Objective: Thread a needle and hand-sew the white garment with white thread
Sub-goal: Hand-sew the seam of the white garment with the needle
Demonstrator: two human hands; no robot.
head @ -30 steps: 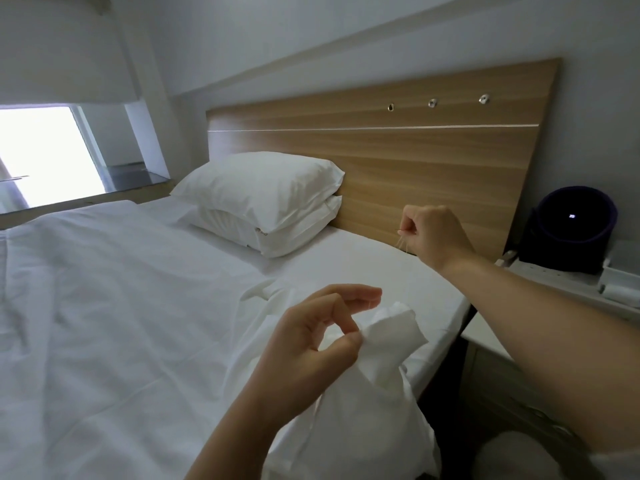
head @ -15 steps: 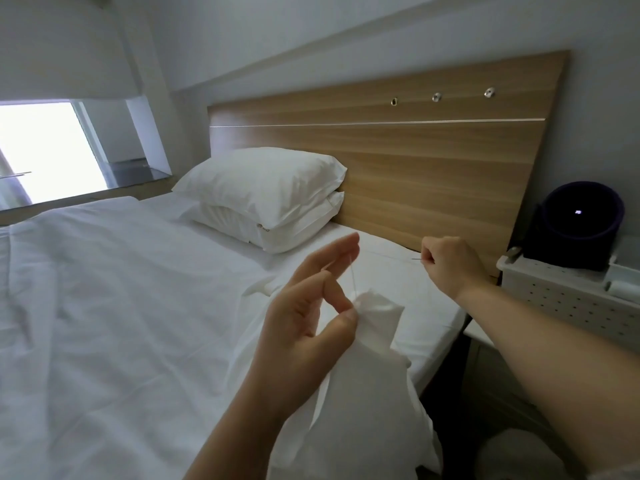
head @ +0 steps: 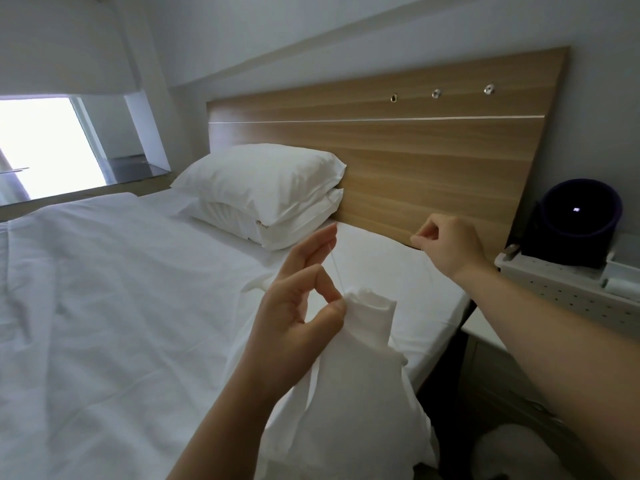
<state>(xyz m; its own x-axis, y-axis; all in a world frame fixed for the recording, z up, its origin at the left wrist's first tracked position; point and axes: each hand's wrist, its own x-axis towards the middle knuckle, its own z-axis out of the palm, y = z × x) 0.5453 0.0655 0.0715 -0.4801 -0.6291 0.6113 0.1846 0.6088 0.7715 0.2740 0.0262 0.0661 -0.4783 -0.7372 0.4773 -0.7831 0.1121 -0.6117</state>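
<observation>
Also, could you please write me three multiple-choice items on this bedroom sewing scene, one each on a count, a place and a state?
1. How many pillows are stacked against the headboard? A one, B two, C four.
2. Where does the dark round device stand? A on the bedside unit, B on the pillows, C on the floor.
3. What is the left hand doing? A hanging idle, B gripping a pillow, C pinching the white garment.
Answers: 1 B, two white pillows lie one on the other; 2 A, it sits on the white unit right of the headboard; 3 C, thumb and finger pinch the garment's top edge.
</observation>
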